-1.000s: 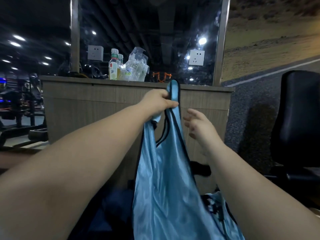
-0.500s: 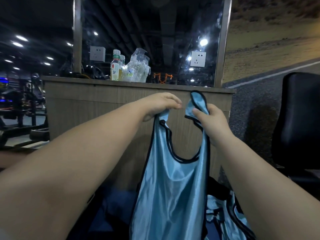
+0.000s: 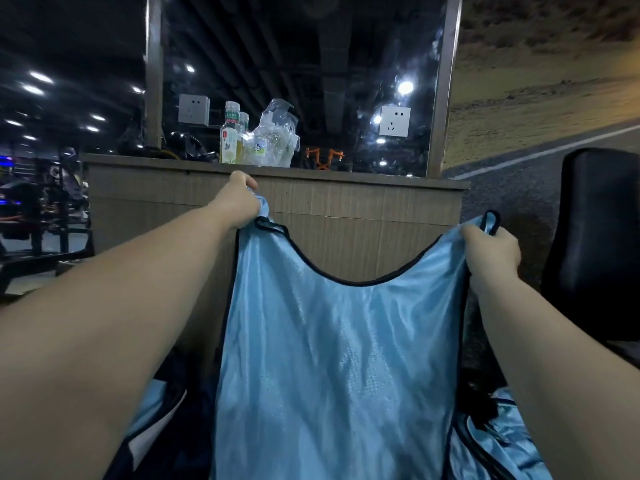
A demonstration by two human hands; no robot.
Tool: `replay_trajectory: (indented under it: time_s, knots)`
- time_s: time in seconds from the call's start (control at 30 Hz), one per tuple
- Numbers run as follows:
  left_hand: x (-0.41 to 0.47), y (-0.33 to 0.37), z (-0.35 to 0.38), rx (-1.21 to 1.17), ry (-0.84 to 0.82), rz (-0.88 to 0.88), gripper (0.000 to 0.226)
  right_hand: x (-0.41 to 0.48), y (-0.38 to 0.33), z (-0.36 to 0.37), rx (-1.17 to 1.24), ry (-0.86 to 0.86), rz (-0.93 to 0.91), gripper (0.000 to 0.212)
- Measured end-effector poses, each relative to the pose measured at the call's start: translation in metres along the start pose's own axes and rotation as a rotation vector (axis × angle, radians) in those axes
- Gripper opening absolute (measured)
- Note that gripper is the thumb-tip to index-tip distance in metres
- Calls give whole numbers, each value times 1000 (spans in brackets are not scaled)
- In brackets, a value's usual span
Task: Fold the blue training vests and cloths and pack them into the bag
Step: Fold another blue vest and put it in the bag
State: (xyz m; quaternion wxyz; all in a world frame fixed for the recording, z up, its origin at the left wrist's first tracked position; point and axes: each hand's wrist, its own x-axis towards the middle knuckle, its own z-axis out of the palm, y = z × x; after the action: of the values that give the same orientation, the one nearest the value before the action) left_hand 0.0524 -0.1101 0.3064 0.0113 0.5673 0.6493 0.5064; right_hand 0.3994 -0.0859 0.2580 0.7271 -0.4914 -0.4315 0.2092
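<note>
A shiny light-blue training vest (image 3: 332,358) with black trim hangs spread out flat in front of me, neckline at the top. My left hand (image 3: 239,202) grips its left shoulder strap. My right hand (image 3: 491,251) grips the right shoulder strap, whose loop sticks up past my fingers. More blue vests (image 3: 498,441) lie crumpled low at the right. Another blue piece (image 3: 152,420) shows low at the left, under my left forearm. A dark shape below the held vest may be the bag, but it is mostly hidden.
A wooden counter (image 3: 346,216) stands close in front, topped by a glass panel. Bottles (image 3: 230,140) and a crumpled clear plastic bag (image 3: 273,140) sit on its ledge. A black padded seat (image 3: 599,244) is at the right. Gym equipment (image 3: 41,209) stands at the far left.
My right hand took hold of the second strap, and both hands moved apart, the right one far to the right. The bunched vest is now stretched out wide.
</note>
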Motion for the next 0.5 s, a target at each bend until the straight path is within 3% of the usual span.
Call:
replay_trajectory:
  time_s: [0.13,0.3,0.4,0.5]
  knots:
    - [4,-7,2,53,31,-24,28,-2,-2,4,-38,-76,58,14]
    - [2,-6,2,94,-29,-96,36,-1,-7,8,-90,-116,56,31]
    - [-1,0,5,-104,-67,-176,18,-7,-15,12,-93,-116,23,35]
    - [-6,13,14,-394,-159,-215,7,-17,-26,20,-114,-162,-64,18]
